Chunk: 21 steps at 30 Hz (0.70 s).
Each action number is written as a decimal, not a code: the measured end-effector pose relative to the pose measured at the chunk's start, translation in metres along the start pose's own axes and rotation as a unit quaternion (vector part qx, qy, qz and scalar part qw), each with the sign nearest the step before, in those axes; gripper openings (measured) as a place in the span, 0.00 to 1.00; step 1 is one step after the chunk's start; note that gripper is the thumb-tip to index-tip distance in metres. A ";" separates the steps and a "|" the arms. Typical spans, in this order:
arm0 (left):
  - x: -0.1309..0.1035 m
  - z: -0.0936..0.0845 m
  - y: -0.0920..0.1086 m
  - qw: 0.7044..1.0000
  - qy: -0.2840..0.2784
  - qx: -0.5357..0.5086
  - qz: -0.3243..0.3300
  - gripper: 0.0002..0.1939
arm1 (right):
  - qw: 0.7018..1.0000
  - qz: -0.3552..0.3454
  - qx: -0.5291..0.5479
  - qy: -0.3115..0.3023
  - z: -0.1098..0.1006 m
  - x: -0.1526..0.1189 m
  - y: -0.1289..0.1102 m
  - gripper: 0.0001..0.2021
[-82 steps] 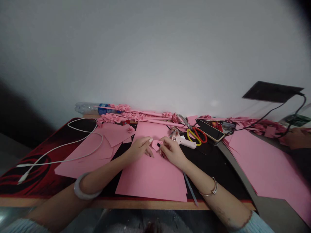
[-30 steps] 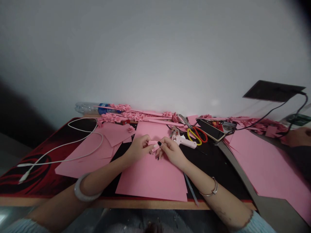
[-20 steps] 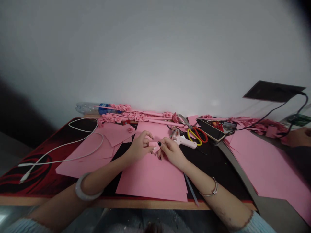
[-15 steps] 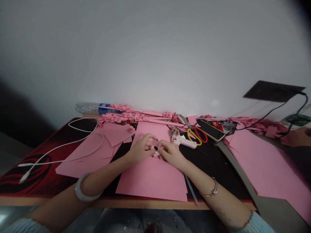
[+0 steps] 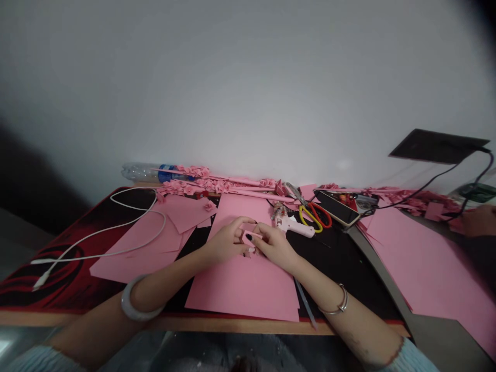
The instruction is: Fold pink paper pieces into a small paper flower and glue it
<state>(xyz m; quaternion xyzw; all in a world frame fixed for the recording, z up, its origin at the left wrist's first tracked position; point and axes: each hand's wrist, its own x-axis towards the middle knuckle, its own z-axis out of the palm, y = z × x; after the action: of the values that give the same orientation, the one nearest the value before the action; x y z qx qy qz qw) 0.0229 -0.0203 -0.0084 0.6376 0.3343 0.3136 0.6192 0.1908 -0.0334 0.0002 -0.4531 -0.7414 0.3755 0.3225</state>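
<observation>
Both hands meet over a large pink sheet at the middle of the desk. Between their fingertips is a small piece of pink paper. My left hand grips it from the left side, fingers curled round its edge. My right hand pinches it from the right, the dark-nailed thumb lying on its face. The fingers partly cover the piece, so its full shape is hidden. Just right of my right hand lies a pale pink glue gun, and behind that are scissors with yellow and red handles.
Paper flower stems and a plastic bottle line the wall. A white cable crosses pink sheets at left. A phone lies behind right. Further right are more pink sheets and another person's hand.
The small pink piece has turned and shows more of its flat face. The fingers of my left hand have shifted, its forefinger now reaching over toward my right hand.
</observation>
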 end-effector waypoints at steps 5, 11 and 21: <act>-0.004 0.003 0.001 0.998 -0.022 0.048 0.020 0.31 | 0.995 -0.047 -0.075 -0.034 0.000 0.001 -0.002 0.02; -0.008 0.005 0.006 0.997 -0.060 0.052 0.019 0.36 | 0.995 -0.036 -0.043 -0.081 -0.001 -0.001 -0.008 0.07; -0.005 0.006 -0.004 0.995 -0.098 -0.014 0.010 0.37 | 0.986 0.010 0.102 -0.131 -0.003 -0.004 -0.008 0.06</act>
<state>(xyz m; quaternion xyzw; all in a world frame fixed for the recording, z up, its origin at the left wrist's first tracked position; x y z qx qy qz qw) 0.0250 -0.0274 -0.0130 0.6599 0.2613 0.2607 0.6544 0.1907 -0.0385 0.0081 -0.3725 -0.7305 0.5082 0.2632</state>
